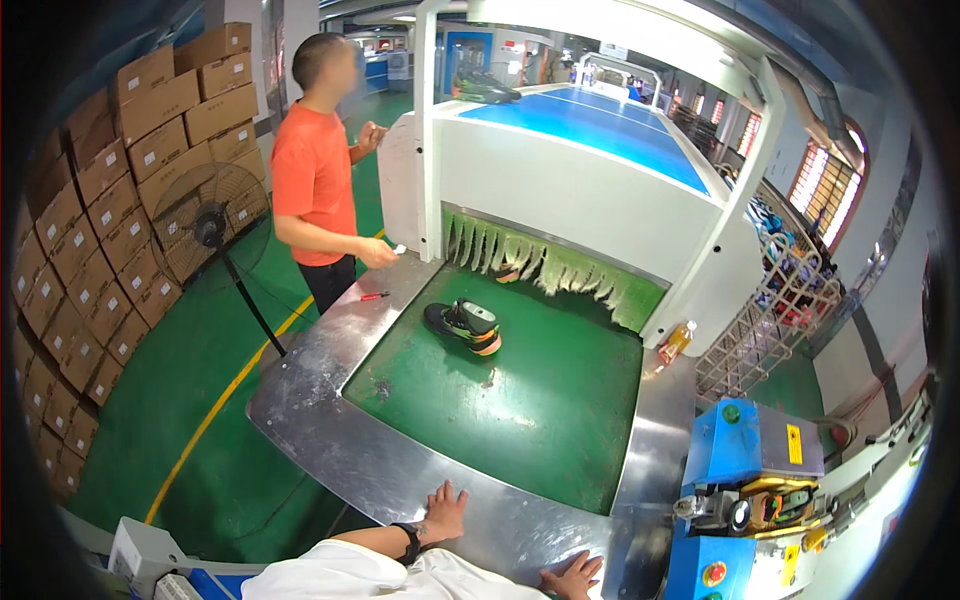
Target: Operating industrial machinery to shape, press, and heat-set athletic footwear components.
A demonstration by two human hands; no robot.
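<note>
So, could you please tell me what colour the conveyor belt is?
Green; the conveyor belt shows best in the head view.

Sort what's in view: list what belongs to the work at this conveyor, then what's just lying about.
In the work:
- left hand and right hand, flat on the steel rim
- shoe on the green belt

Lying about:
- bottle
- red-handled tool
- floor fan
- stacked cartons

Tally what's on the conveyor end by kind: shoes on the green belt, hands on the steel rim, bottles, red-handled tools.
Shoes: 1
Hands on rim: 2, left hand, right hand
Bottles: 1
Red-handled tools: 1
Total: 5
</note>
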